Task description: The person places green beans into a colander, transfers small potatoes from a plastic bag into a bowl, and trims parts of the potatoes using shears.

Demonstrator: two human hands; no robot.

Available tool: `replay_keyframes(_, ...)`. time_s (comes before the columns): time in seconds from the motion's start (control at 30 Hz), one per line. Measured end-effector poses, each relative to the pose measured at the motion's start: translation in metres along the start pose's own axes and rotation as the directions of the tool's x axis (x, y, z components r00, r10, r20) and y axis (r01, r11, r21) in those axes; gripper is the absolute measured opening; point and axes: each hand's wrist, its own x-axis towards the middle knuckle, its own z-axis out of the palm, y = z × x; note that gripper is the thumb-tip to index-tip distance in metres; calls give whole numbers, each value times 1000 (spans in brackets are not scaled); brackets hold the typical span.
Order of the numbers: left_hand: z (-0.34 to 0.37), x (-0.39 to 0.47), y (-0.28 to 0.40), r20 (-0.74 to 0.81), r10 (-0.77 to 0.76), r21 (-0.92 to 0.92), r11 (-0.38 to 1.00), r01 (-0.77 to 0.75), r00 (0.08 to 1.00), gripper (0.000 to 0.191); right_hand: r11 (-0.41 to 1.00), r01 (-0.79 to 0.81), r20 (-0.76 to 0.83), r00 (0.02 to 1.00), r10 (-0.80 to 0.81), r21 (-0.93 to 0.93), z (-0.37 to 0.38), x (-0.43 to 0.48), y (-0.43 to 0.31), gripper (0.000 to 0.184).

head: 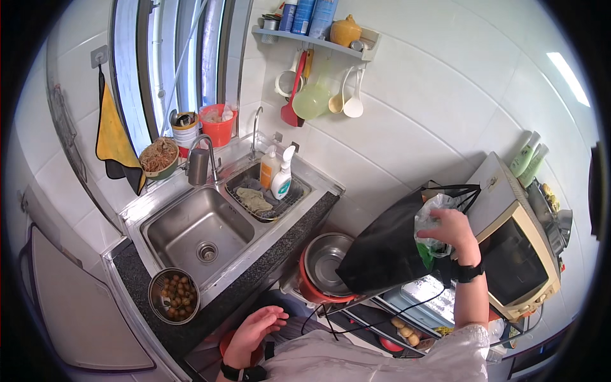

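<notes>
My right hand (451, 231) is at the mouth of a large black bag (389, 243), with its thumb and fingers around a clear plastic bag (427, 217). Something green shows through the lower part of the plastic. The black bag leans beside the microwave oven (515, 260), and its contents are mostly hidden. Low in front of my body, my left hand (258, 329) is empty, its fingers loosely curled and apart. A metal bowl of small round brownish fruits (179, 296) stands on the dark counter, left of that hand.
A steel sink (200, 234) is set in the counter (267, 267). Spray and pump bottles (281, 179) stand in its side basin. A steel basin (329, 262) rests in an orange-red tub (305, 281). A black cord (396, 317) crosses the rack, near potatoes (405, 331).
</notes>
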Motion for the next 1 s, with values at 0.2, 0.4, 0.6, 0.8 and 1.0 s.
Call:
replay_keyframes(0.2, -2, 2, -3, -26, -23, 0, 1000, 23, 999, 27, 986, 118, -621, 766, -167, -119, -12, -7, -9, 28)
replay_keyframes(0.4, 1, -8, 0, -64, 2, 12, 1000, -2, 998, 29, 971, 222, 134, 969, -208, -94, 77, 24, 26, 31)
replay_keyframes(0.6, -15, -10, 1, -134, 77, 38, 997, -73, 988, 35, 978, 76, -572, 801, -175, -193, -9, -82, -49, 47)
replay_keyframes(0.8, -49, -32, -32, -424, 289, 142, 957, -252, 858, 30, 243, 705, -486, 658, -576, 667, 50, -75, -239, 15)
replay_keyframes(1.0, -60, -73, -52, -649, 485, 479, 859, -180, 587, 28, -73, 668, -391, 340, -855, 741, 152, -35, -421, 11)
